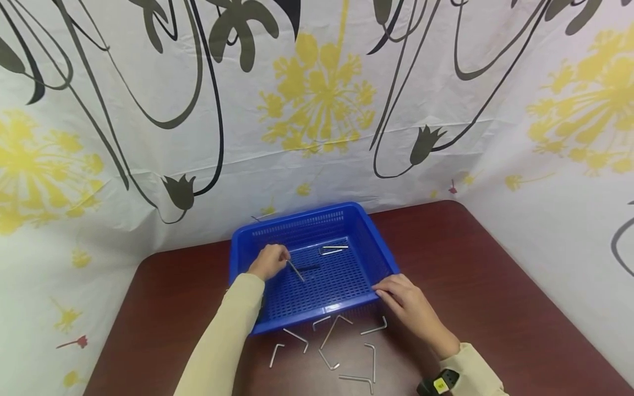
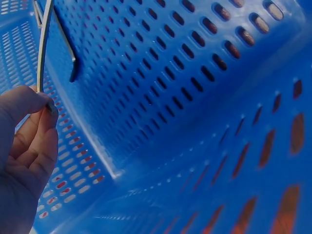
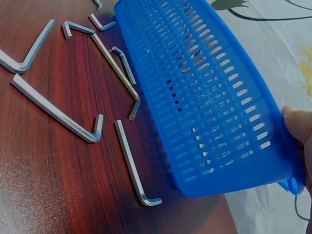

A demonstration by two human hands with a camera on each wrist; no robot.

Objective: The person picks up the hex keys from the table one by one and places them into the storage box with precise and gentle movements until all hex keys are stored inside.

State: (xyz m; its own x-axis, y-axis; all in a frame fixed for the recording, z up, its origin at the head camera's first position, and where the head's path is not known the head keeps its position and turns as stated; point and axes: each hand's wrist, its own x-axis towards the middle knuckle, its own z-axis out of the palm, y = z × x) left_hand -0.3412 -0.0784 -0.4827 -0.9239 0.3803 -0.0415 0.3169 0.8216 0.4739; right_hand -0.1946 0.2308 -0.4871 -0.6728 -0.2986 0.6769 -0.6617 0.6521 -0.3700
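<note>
The left hand (image 1: pixel 269 261) is inside the perforated blue plastic basket (image 1: pixel 370 247), thumb and fingertips pinched tight on one end of an L-shaped hex key (image 1: pixel 296 270) that slants over the basket's bottom. A dark hex key (image 1: pixel 309 268) lies nearby in the basket, and two silver hex keys (image 1: pixel 334 251) lie toward its far right corner. The right hand (image 1: pixel 408 308) grips the basket's near right corner, fingers bent over the rim. Loose hex keys (image 1: pixel 373 363) (one looks brassy) lie on the wooden table (image 1: pixel 436 247) in front of the basket.

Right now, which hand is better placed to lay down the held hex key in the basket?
Left, I'd say: the left hand pinches the hex key inside the blue basket, while the right hand grips the basket itself.
</note>
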